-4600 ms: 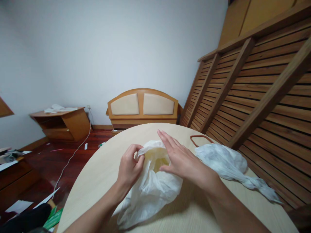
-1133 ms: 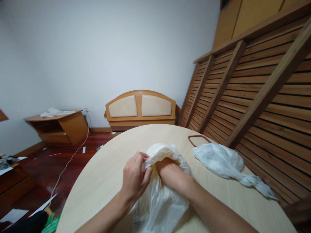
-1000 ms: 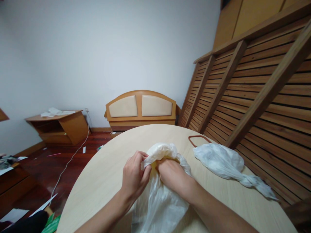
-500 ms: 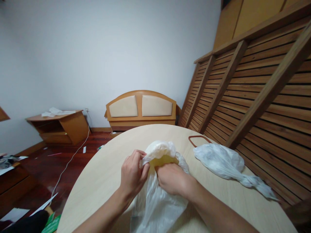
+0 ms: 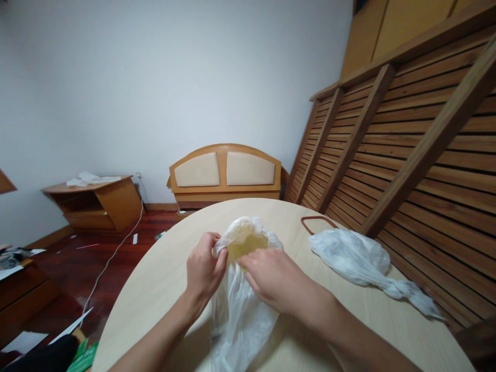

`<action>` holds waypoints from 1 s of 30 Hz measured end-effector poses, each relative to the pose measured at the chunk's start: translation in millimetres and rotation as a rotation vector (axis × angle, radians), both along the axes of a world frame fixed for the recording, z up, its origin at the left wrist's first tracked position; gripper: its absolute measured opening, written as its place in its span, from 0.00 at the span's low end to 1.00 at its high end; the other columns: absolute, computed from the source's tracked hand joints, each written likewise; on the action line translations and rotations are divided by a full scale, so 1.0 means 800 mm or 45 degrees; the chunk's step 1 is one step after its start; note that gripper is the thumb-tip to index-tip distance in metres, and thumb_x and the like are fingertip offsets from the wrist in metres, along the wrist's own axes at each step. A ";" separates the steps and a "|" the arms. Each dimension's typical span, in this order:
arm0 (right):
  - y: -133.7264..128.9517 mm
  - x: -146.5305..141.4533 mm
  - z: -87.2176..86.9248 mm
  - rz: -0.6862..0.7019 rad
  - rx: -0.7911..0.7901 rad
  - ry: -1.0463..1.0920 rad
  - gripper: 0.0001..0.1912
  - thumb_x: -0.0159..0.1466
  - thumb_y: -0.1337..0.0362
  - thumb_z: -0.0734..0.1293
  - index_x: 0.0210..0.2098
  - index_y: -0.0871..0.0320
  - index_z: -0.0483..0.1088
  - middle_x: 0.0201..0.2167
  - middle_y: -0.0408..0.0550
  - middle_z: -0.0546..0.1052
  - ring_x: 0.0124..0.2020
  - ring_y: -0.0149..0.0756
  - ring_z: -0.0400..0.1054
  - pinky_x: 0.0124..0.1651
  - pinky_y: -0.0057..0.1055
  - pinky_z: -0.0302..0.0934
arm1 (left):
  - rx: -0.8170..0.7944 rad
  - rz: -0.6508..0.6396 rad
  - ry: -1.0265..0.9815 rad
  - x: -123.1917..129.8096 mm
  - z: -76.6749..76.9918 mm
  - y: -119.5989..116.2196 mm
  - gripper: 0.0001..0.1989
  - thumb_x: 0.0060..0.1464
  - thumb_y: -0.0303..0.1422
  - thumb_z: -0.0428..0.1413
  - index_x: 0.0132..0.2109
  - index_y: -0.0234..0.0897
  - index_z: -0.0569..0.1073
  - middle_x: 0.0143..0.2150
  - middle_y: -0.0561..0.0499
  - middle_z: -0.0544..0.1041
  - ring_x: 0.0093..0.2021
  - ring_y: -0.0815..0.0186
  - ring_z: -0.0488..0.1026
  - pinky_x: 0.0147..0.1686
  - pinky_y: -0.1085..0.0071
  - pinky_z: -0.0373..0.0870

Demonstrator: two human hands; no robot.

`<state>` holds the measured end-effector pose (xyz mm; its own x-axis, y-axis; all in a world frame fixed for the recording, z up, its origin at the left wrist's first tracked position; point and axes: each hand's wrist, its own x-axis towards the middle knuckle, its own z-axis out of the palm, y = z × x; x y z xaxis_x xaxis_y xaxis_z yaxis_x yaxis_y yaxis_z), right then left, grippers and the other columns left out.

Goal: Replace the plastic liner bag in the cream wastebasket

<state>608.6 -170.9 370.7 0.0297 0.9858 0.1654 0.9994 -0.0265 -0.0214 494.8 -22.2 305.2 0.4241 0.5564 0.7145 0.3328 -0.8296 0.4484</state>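
Observation:
A white translucent plastic bag (image 5: 248, 325) stands on the round table in front of me, its mouth gaping and its inside looking yellowish. My left hand (image 5: 204, 268) pinches the left side of the bag's rim between thumb and fingers. At the mouth, my right hand (image 5: 275, 279) is closed, with its fingertips bent down into the opening. Whatever those fingertips grip, if anything, is hidden.
Right of my hands lies a second white plastic bag (image 5: 349, 256), knotted, on the pale round table (image 5: 163, 289). Behind it is a brown rounded frame-like ring (image 5: 306, 225). A slatted wooden panel (image 5: 426, 181) leans along the right; a headboard (image 5: 228, 181) stands beyond the table.
My right hand has risen partly out of the bag's mouth, its fingers now bent. My left hand and the bag's rim have shifted slightly left and up.

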 end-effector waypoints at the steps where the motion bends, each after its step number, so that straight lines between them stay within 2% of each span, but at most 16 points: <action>1: -0.003 0.003 0.008 -0.049 0.087 0.024 0.13 0.69 0.67 0.58 0.41 0.58 0.75 0.37 0.53 0.81 0.40 0.44 0.76 0.41 0.35 0.64 | -0.036 0.013 -0.013 -0.001 0.001 0.003 0.03 0.55 0.31 0.51 0.39 0.40 0.67 0.35 0.53 0.76 0.31 0.63 0.74 0.31 0.68 0.65; 3: -0.007 0.011 0.021 -0.256 0.276 0.045 0.12 0.70 0.65 0.59 0.43 0.56 0.74 0.40 0.51 0.81 0.42 0.43 0.75 0.42 0.34 0.64 | -0.092 0.031 -0.037 -0.002 0.004 0.007 0.03 0.55 0.32 0.51 0.39 0.40 0.67 0.36 0.52 0.77 0.33 0.62 0.75 0.32 0.68 0.66; 6: -0.010 0.030 0.025 -0.585 0.457 0.070 0.16 0.70 0.60 0.61 0.54 0.57 0.70 0.47 0.54 0.79 0.45 0.44 0.75 0.43 0.34 0.65 | -0.158 0.022 -0.068 -0.003 0.007 0.009 0.05 0.55 0.32 0.51 0.39 0.40 0.68 0.36 0.52 0.77 0.32 0.63 0.74 0.32 0.68 0.67; 8: -0.010 0.041 0.018 -0.610 0.420 0.107 0.18 0.70 0.58 0.62 0.56 0.57 0.69 0.49 0.55 0.78 0.46 0.44 0.75 0.45 0.35 0.65 | -0.195 -0.011 -0.101 -0.002 0.007 0.007 0.05 0.55 0.32 0.51 0.39 0.40 0.69 0.36 0.52 0.77 0.31 0.64 0.74 0.31 0.69 0.67; 11: -0.006 0.050 0.009 -0.589 0.256 0.143 0.12 0.69 0.65 0.60 0.47 0.57 0.74 0.43 0.54 0.81 0.44 0.44 0.76 0.45 0.34 0.63 | -0.245 -0.066 -0.147 0.003 0.004 0.002 0.05 0.56 0.32 0.50 0.39 0.39 0.70 0.35 0.52 0.76 0.31 0.64 0.74 0.31 0.70 0.68; 14: -0.005 0.052 0.011 -0.686 0.208 0.093 0.14 0.69 0.70 0.58 0.41 0.57 0.76 0.37 0.55 0.82 0.40 0.45 0.77 0.39 0.34 0.62 | -0.287 -0.144 -0.137 0.008 -0.004 -0.008 0.07 0.56 0.30 0.50 0.41 0.39 0.70 0.37 0.51 0.77 0.33 0.64 0.75 0.32 0.69 0.70; 17: -0.008 0.056 0.018 -0.742 0.245 0.002 0.16 0.69 0.70 0.57 0.43 0.56 0.76 0.35 0.55 0.82 0.38 0.48 0.78 0.36 0.34 0.61 | -0.329 -0.244 -0.050 0.012 -0.013 -0.023 0.10 0.60 0.32 0.50 0.48 0.38 0.68 0.42 0.47 0.77 0.38 0.61 0.76 0.34 0.67 0.72; 19: -0.013 0.063 0.023 -0.761 0.258 -0.044 0.16 0.68 0.71 0.58 0.44 0.55 0.76 0.34 0.55 0.82 0.38 0.48 0.78 0.36 0.34 0.61 | -0.295 -0.269 0.003 0.015 -0.014 -0.034 0.19 0.60 0.37 0.54 0.56 0.37 0.64 0.50 0.42 0.76 0.44 0.58 0.77 0.36 0.64 0.74; 22: -0.021 0.074 0.027 -0.778 0.273 -0.069 0.16 0.68 0.70 0.59 0.44 0.55 0.77 0.34 0.55 0.82 0.39 0.48 0.78 0.37 0.35 0.62 | -0.167 -0.273 -0.013 0.022 0.001 -0.042 0.33 0.58 0.42 0.58 0.65 0.37 0.56 0.61 0.36 0.69 0.55 0.52 0.73 0.43 0.59 0.74; 25: -0.027 0.082 0.030 -0.747 0.266 -0.023 0.15 0.69 0.69 0.59 0.45 0.53 0.78 0.36 0.54 0.83 0.41 0.48 0.78 0.39 0.35 0.62 | -0.122 -0.312 -0.051 0.041 0.033 -0.038 0.32 0.59 0.41 0.58 0.66 0.39 0.57 0.63 0.37 0.67 0.58 0.53 0.71 0.47 0.58 0.74; 27: -0.029 0.085 0.030 -0.715 0.266 0.019 0.15 0.69 0.68 0.60 0.47 0.52 0.77 0.38 0.53 0.83 0.42 0.47 0.77 0.40 0.35 0.62 | -0.096 -0.405 -0.005 0.058 0.054 -0.032 0.29 0.58 0.38 0.59 0.64 0.41 0.62 0.63 0.39 0.69 0.58 0.53 0.71 0.48 0.59 0.74; 30: -0.029 0.090 0.028 -0.654 0.285 0.074 0.15 0.69 0.67 0.61 0.49 0.52 0.77 0.40 0.52 0.83 0.44 0.46 0.77 0.42 0.34 0.62 | -0.117 -0.547 0.099 0.083 0.070 -0.022 0.23 0.56 0.35 0.62 0.58 0.42 0.70 0.56 0.43 0.76 0.52 0.56 0.75 0.48 0.61 0.73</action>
<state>680.3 -194.1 392.9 0.5119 0.7833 0.3526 0.8563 -0.4980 -0.1369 561.3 -39.7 361.3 0.6812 0.3777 0.6272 0.0020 -0.8576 0.5143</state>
